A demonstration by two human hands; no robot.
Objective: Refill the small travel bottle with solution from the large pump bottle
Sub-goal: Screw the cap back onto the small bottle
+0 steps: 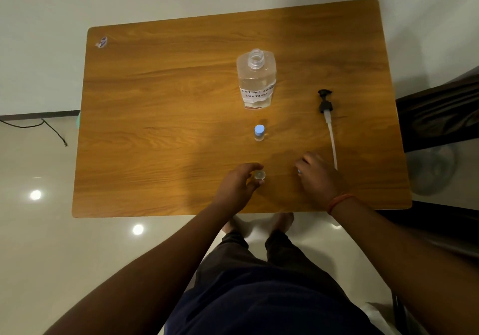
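The large clear bottle [256, 81] stands mid-table with its neck uncapped and a handwritten label on its front. Its black pump head with a long white tube [328, 125] lies flat to the right. A small bottle with a blue cap [259, 132] stands in front of the large one. Near the front edge my left hand [237, 187] grips a small clear travel bottle [259, 175], upright, its mouth uncovered. My right hand [317, 174] rests beside it with curled fingers pinching a small pale blue piece [299, 171], mostly hidden.
The wooden table [160, 117] has a sticker [101, 42] at its far left corner. A dark seat [438, 117] stands by the right edge. A cable [51, 130] lies on the floor to the left.
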